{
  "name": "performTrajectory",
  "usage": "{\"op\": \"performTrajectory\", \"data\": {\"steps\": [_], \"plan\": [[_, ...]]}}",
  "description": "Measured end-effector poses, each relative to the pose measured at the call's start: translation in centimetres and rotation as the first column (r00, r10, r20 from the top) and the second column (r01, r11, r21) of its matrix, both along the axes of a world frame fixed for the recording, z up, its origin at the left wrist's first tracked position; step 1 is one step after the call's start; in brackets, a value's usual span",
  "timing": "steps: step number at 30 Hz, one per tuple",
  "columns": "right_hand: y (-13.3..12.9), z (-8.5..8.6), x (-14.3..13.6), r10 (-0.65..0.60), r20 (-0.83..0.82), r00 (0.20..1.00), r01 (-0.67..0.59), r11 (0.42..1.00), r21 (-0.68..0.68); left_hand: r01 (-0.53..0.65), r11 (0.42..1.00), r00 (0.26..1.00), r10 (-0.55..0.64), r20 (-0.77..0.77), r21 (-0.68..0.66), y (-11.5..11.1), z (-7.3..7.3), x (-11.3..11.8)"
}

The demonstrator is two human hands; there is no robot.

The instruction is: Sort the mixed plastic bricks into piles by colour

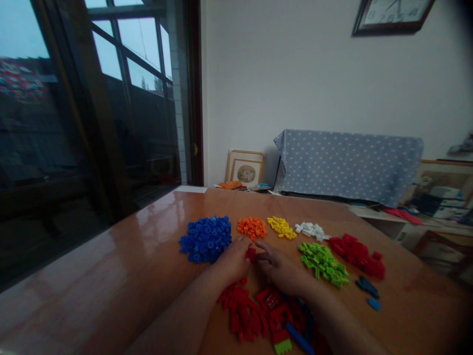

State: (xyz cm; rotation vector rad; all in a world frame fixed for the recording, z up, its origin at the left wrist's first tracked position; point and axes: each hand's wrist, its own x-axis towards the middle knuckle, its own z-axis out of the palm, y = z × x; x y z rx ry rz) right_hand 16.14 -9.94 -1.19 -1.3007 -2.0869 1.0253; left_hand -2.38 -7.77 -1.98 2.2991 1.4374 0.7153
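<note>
Two hands (283,270), one clock (393,12), one blue pile (207,239) show.

Table (148,246): wood-brown, smooth, glossy, window glare at 10 o'clock. Blue pile (207,239), green pile (323,264): plastic look. Draped cover at 1 o'clock (347,165): cloth, matt.

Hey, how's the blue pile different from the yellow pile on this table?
The blue pile is much larger and heaped higher, while the yellow pile is small and low. The blue pile's pieces look rounded; the yellow pile's look short and blocky. Both are loose heaps of small pieces, lying on the tabletop.
</note>
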Motion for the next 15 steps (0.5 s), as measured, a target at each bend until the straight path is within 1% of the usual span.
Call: {"op": "performTrajectory", "data": {"steps": [4,6,9,10,12,15], "plan": [[0.4,-0.4,0.0,0.036,-0.075,0.997,-0.038,0.999,-0.018,-0.004,1.0,1.0,0.003,-0.03,-0.01,-0.3,0.5,-0.1],[0.8,-0.5,0.3,0.002,-0.063,0.998,0.0,1.0,0.029,-0.008,1.0,0.999,0.008,-0.035,-0.018,-0.3,0.6,-0.1],[1.4,-0.3,1.1,-0.147,0.082,0.986,0.132,0.978,0.163,-0.005,1.0,1.0,0.005,-0.006,0.004,-0.2,0.5,-0.3],[1.5,-0.1,1.4,-0.184,0.143,0.972,0.154,0.968,0.198,-0.002,1.0,1.0,0.002,0.003,0.016,-0.2,0.4,-0.3],[1.2,0.5,2.0,-0.191,0.26,0.947,0.133,0.965,0.225,0.0,0.999,1.0,-0.001,0.011,0.035,-0.2,0.4,-0.4],[0.3,1.7,2.5,-0.128,0.408,0.904,0.056,0.982,0.183,0.014,0.999,1.0,-0.015,0.011,0.047,-0.4,0.7,-0.5]]}}
